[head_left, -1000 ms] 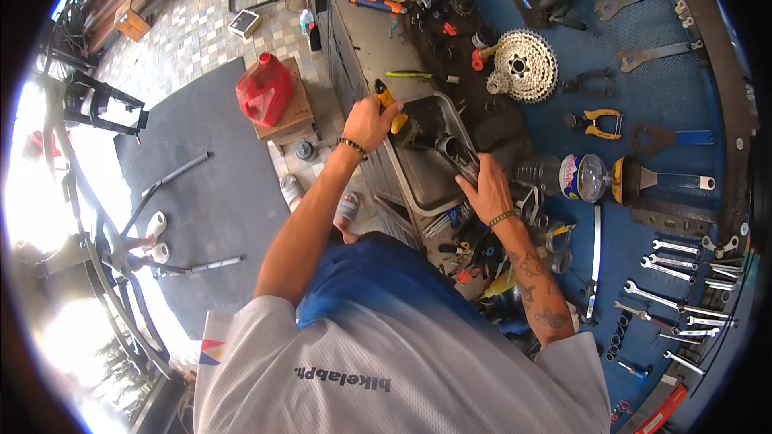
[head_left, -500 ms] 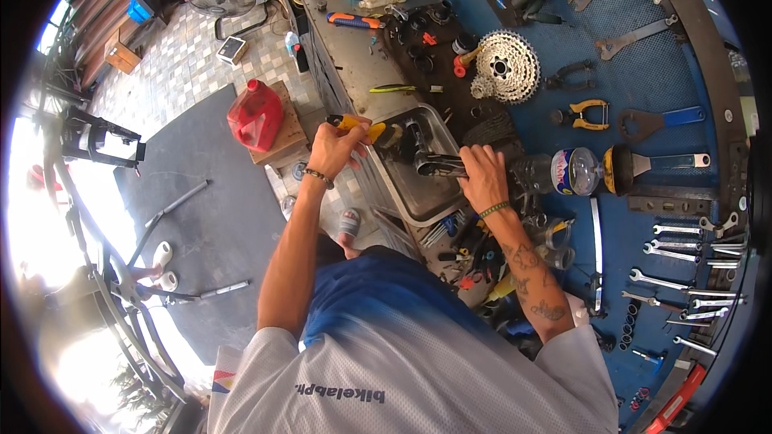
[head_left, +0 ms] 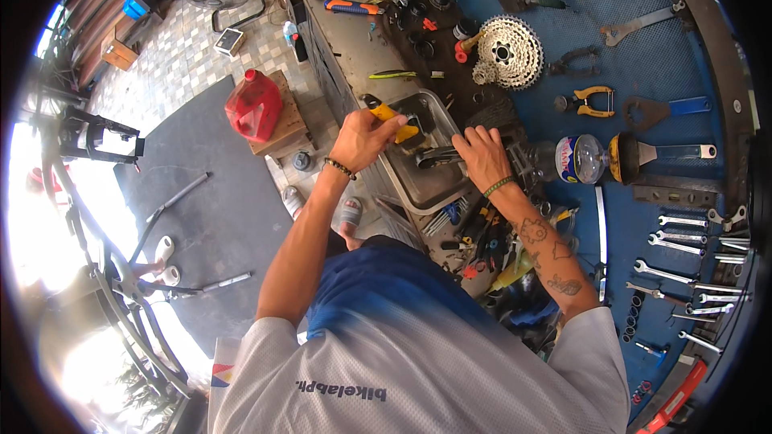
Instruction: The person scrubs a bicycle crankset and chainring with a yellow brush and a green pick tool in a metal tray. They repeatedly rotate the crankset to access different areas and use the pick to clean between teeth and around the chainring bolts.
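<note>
My left hand (head_left: 362, 140) is closed round the yellow handle of a brush (head_left: 386, 113). The brush slants down to the right, its dark bristle end over a shallow metal tray (head_left: 412, 194) and close to the part in my other hand. My right hand (head_left: 485, 159), palm down at the tray's right edge, grips a black bicycle part (head_left: 439, 157). That part is long and narrow, and its near end sticks out to the left over the tray. My fingers cover the rest, so its exact kind cannot be made out. A dirty wet film shows on the tray's bottom.
A silver cassette (head_left: 510, 52) lies beyond the tray, near an orange-and-blue cutter (head_left: 354, 6). Beside my right wrist is a clear plastic bottle (head_left: 581, 159). Wrenches (head_left: 663, 272) line the blue mat at right. A red jug (head_left: 253, 110) stands on a wooden box at left.
My left hand has moved right with the brush, bringing its bristle end closer to the black part. My right hand has shifted slightly and still grips the part.
</note>
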Tool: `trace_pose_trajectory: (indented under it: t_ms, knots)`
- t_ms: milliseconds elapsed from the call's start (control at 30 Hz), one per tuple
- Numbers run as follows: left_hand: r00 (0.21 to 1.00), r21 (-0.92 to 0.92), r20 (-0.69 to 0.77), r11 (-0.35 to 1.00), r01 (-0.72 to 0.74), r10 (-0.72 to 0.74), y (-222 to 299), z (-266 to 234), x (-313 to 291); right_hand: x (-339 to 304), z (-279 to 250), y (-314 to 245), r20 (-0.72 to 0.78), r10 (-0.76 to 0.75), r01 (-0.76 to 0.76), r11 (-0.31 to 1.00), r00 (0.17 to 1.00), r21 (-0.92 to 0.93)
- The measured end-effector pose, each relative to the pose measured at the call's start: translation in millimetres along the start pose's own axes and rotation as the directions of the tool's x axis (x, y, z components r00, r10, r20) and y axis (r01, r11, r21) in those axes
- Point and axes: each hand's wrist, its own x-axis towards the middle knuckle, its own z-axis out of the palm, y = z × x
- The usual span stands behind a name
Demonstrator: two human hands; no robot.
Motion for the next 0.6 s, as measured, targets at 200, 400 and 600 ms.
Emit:
trace_pose_trajectory:
  t_ms: [200, 400, 600]
  knots:
    - [0.971, 0.335, -0.095, 0.925, -0.178, 0.221, -12.2, 5.6, 30.4, 2.3, 0.3, 5.1, -0.024, -0.046, 0.047, 0.998, 0.999, 0.030]
    - [0.964, 0.322, -0.004, 0.913, -0.250, 0.266, -8.6, 12.3, 55.3, 7.0, -2.4, 11.5, -0.017, -0.091, 0.091, 0.996, 0.996, 0.007]
    - [0.959, 0.383, 0.013, 0.884, -0.267, 0.283, -0.6, 15.1, 83.0, 11.5, -7.0, 16.5, 0.000, -0.111, 0.111, 0.993, 0.994, 0.036]
